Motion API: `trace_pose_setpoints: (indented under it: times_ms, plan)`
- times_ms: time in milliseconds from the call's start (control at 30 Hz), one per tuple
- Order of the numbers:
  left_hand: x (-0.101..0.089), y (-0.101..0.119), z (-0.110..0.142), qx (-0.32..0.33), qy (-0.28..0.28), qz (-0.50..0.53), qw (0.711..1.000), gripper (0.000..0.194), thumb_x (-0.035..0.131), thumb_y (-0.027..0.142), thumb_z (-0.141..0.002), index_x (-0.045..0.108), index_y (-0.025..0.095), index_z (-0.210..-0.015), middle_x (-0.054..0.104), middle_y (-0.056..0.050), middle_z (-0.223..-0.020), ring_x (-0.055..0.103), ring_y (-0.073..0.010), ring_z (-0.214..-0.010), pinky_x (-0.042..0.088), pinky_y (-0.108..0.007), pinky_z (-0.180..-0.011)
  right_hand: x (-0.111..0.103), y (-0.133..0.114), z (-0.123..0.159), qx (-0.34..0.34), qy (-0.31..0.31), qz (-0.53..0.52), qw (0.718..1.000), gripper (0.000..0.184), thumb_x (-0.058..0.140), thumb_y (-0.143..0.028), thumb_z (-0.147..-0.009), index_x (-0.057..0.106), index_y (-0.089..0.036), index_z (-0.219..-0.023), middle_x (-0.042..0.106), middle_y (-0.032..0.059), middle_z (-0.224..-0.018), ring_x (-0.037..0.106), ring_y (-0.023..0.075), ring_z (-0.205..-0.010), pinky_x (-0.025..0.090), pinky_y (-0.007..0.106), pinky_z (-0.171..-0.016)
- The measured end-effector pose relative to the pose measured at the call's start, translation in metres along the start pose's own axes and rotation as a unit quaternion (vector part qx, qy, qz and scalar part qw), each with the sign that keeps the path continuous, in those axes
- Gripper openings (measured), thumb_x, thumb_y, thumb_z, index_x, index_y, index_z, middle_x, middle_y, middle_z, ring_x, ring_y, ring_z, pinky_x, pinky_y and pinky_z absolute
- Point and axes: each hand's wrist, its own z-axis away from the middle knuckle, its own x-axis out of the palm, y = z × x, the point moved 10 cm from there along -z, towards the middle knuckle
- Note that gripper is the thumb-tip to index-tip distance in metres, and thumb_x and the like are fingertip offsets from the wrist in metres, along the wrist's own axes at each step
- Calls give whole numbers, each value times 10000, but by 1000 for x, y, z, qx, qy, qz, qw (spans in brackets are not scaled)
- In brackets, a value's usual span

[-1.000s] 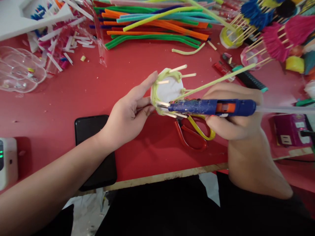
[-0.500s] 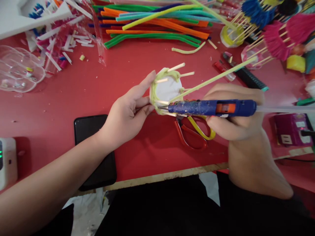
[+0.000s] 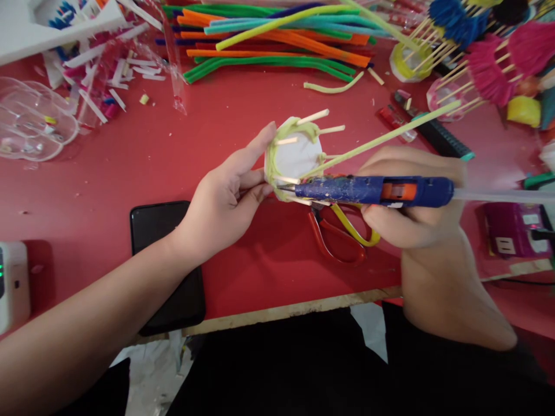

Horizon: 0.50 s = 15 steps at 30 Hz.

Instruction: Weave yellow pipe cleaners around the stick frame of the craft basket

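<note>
My left hand (image 3: 228, 199) grips the left edge of a small round white base (image 3: 299, 157) between thumb and fingers. Several short wooden sticks stand up around its rim, and a pale yellow-green pipe cleaner (image 3: 381, 138) winds between them, its long free end reaching out to the upper right. In my right hand (image 3: 416, 196) is a blue glue gun (image 3: 342, 189), fingers wrapped round its body. The gun's metal nozzle touches or nearly touches the lower left rim, close to my left fingertips. A clear glue stick (image 3: 498, 195) sticks out of the gun's back.
Pliers (image 3: 338, 240) with red and yellow handles lie below the base. A black phone (image 3: 173, 289) is under my left forearm. Coloured pipe cleaners (image 3: 277, 37) are piled at the back. Stick-and-base pieces (image 3: 411, 60) stand upper right; a clear tray (image 3: 37, 118) and scraps lie left.
Almost nothing differs. The base and the pipe cleaner's free end have shifted very slightly to the right, while the nozzle stays at the lower left rim.
</note>
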Motion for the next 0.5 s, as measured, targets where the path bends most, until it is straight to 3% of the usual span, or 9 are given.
trace_pose_setpoints:
  times_ms: [233, 500]
  plan:
    - [2, -1, 0, 9, -10, -8, 1000, 707, 580, 282, -988, 316, 213, -1640, 810, -7, -1004, 750, -189, -1059, 529, -493, -1105, 1, -2, -1, -13, -4, 11, 1000, 93, 601, -183, -698, 638, -223, -774, 611, 20, -742, 586, 159, -623, 472, 302, -516]
    - [4, 0, -2, 16, -14, 1, 1000, 730, 599, 330, -987, 300, 202, -1640, 801, -29, -1165, 727, -202, -1164, 481, -489, -1145, 1, -4, -1, -29, -6, 23, 999, 169, 589, -172, -688, 652, -240, -829, 639, 21, -772, 608, 170, -629, 504, 319, -511]
